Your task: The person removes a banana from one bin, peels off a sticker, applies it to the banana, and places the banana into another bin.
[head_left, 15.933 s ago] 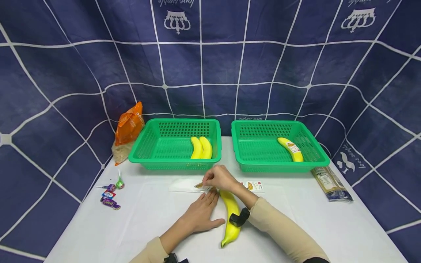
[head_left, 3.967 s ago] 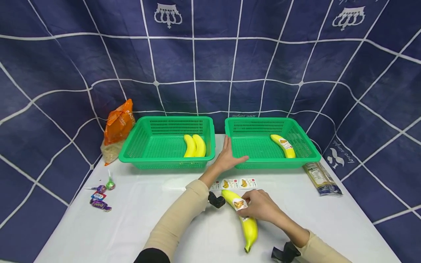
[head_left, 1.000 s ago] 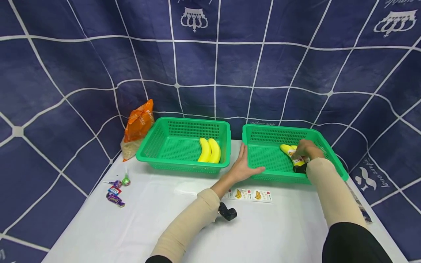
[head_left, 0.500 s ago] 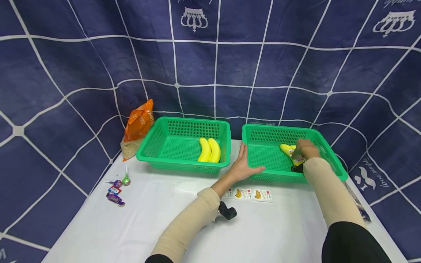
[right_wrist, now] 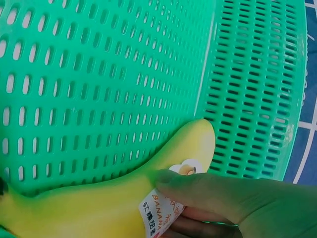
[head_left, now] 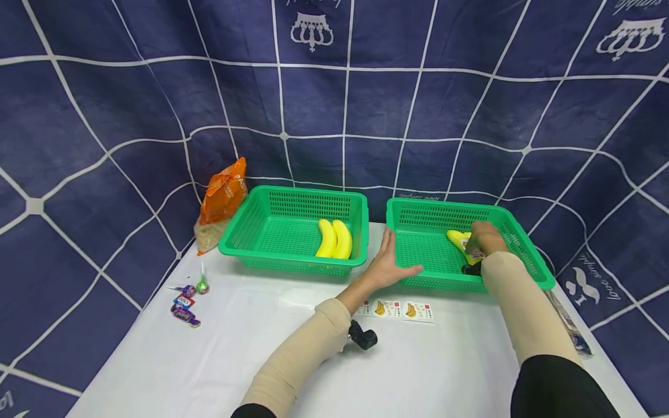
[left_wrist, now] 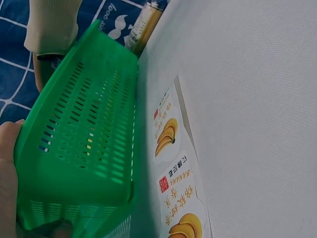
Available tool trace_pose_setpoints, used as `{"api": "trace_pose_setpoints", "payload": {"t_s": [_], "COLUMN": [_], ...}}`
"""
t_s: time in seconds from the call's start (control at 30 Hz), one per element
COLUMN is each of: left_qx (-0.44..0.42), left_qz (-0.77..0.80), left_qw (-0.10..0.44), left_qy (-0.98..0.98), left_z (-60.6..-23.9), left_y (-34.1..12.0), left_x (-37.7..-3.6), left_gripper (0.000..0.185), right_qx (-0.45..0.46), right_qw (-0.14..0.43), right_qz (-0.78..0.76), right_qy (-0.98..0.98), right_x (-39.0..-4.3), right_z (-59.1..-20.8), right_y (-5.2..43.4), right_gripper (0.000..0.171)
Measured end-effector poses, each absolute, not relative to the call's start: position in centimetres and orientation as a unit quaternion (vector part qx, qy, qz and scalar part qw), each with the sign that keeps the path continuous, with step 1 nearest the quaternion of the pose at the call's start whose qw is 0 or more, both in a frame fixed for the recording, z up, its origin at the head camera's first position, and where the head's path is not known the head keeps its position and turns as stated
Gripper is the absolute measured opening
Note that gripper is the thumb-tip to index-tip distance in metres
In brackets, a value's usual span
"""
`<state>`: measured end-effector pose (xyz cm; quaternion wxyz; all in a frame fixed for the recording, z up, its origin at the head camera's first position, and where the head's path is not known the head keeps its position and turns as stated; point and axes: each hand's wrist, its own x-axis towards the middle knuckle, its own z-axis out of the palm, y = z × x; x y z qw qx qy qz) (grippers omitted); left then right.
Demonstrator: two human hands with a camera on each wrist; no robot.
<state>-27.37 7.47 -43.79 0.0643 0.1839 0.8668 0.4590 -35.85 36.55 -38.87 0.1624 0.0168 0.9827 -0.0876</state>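
Note:
My right hand [head_left: 486,238] is down in the right green basket [head_left: 418,281], over two bananas lying side by side. In the right wrist view, the thumb [right_wrist: 181,184] lies on a banana [right_wrist: 89,208] beside its white banana label [right_wrist: 158,213], with curled fingers partly hidden below. The second banana [head_left: 467,234] is mostly covered by the hand. At the same basket's near left corner is my left hand [head_left: 384,264], its fingers extended along the side and its thumb spread over the front rim. Just in front of that basket lies a strip of banana stickers [head_left: 399,309].
A left green basket [head_left: 284,262] holds two unlabelled bananas [head_left: 334,239]. Beside it stands an orange-topped bag [head_left: 223,194]. Lollipops [head_left: 201,284] and wrapped sweets [head_left: 184,313] lie at the left. A packet [head_left: 572,328] lies beyond the right forearm. Blue cloth surrounds the table.
The banana that lay on the table with a label under my right hand is now in the right basket. My left hand moved from the sticker strip to the basket corner. Both hands have hardly moved lately.

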Motion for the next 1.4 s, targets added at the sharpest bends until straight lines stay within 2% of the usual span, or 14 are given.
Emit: {"api": "trace_pose_setpoints", "payload": {"t_s": [0.27, 0.47, 0.67, 1.0, 1.23, 1.4], "left_qx": [0.19, 0.183, 0.186, 0.199, 0.262, 0.269], "left_qz": [0.461, 0.473, 0.462, 0.386, 0.369, 0.357], "left_qw": [0.067, 0.056, 0.05, 0.03, 0.031, 0.002], "left_qy": [0.864, 0.86, 0.866, 0.9, 0.891, 0.894], "left_z": [-44.0, -43.7, -43.5, -41.5, -38.1, -36.5], "left_y": [7.8, 7.6, 7.4, 7.3, 3.7, -1.2], "left_x": [-27.3, -27.4, -27.5, -27.7, -27.1, -26.4], "left_gripper": [0.117, 0.117, 0.116, 0.116, 0.098, 0.095], "right_qx": [0.031, 0.003, -0.015, -0.043, -0.06, -0.065], "right_qw": [0.205, 0.168, 0.156, 0.098, 0.082, 0.087], "right_qz": [-0.144, -0.122, -0.104, -0.107, -0.095, -0.095], "right_qy": [0.968, 0.978, 0.982, 0.989, 0.99, 0.989], "right_x": [-35.6, -35.6, -35.2, -34.1, -33.4, -32.2], "right_z": [-37.6, -35.9, -35.4, -33.9, -32.5, -32.1], "right_y": [37.8, 37.4, 36.5, 35.5, 34.6, 34.7], "right_gripper": [0.028, 0.039, 0.038, 0.044, 0.055, 0.058]}}
